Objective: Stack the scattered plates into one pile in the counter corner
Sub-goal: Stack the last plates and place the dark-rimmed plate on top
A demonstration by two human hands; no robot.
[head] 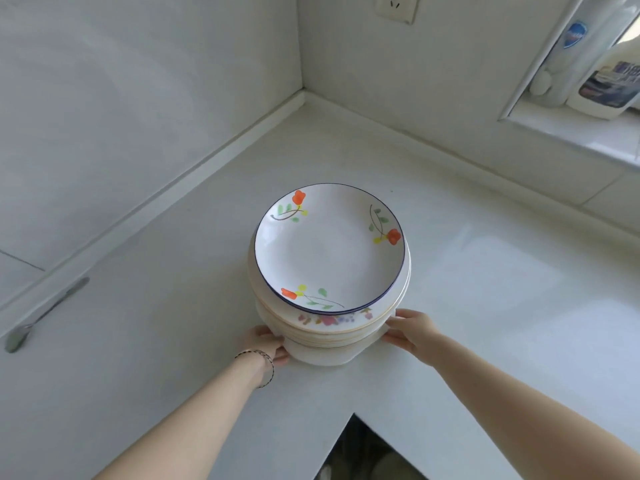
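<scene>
A pile of several white plates (325, 336) stands on the white L-shaped counter (467, 278), some way out from the far corner (304, 95). The top plate (329, 247) has a blue rim and orange flowers; a plate with pink and purple flowers shows beneath it. My left hand (265, 344) presses against the pile's lower left side. My right hand (410, 329) holds the lower right side, fingers on the bottom plates. Both hands grip the pile between them.
A metal spoon (45, 313) lies on the counter at the far left near the wall. A window ledge (571, 129) at the upper right carries a white detergent bottle (606, 77). A wall socket (396, 6) sits above the corner. The counter's inner edge (353, 415) cuts in near me.
</scene>
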